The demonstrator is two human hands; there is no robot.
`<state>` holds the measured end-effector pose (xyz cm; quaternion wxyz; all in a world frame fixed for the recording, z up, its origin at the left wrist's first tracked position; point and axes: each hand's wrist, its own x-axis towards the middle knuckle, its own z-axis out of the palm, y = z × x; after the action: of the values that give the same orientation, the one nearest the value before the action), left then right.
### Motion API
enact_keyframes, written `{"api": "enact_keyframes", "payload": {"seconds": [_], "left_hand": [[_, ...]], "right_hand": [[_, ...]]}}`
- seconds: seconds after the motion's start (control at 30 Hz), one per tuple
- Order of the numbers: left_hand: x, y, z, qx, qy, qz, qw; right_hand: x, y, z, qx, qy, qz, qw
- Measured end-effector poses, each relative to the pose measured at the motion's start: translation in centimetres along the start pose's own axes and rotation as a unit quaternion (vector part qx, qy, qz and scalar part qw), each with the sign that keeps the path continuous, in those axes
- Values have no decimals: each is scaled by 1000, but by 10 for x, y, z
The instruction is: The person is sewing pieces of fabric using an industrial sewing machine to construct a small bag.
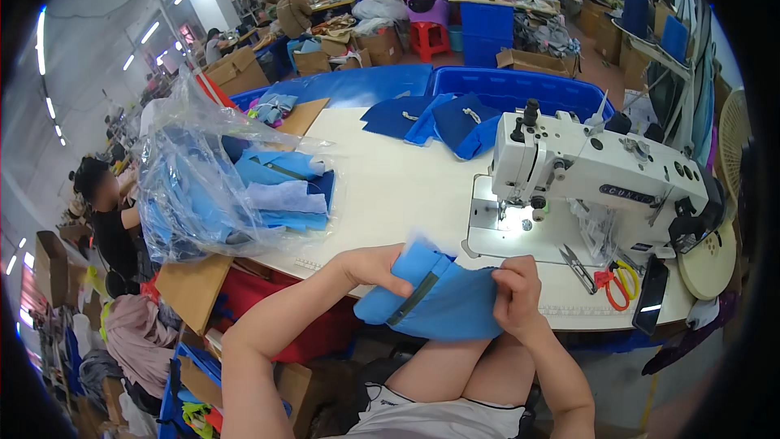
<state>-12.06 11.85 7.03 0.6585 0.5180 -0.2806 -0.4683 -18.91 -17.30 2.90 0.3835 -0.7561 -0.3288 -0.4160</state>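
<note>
My left hand grips the upper left of a light-blue fabric piece with a dark olive strip, its thumb over the top. My right hand pinches the piece's right edge. Both hold it over the front edge of the white table. Behind my right hand is a white sewing machine, its needle area lit. A plastic bag of blue pieces lies on the left. Dark-blue pieces with white cords lie at the back.
Scissors, metal shears and a phone lie right of my hands. A blue bin is behind the table. A person is at the left; others work farther back among boxes.
</note>
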Motion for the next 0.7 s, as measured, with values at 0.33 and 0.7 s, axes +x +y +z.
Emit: {"api": "enact_keyframes", "payload": {"seconds": [0.33,0.7], "left_hand": [[-4,14,-3,150,355,40,922],[111,28,-42,657,415,130,615]], "right_hand": [[3,-13,-19,-21,-89,171,981],[-15,-21,12,-77,-218,175,957]]}}
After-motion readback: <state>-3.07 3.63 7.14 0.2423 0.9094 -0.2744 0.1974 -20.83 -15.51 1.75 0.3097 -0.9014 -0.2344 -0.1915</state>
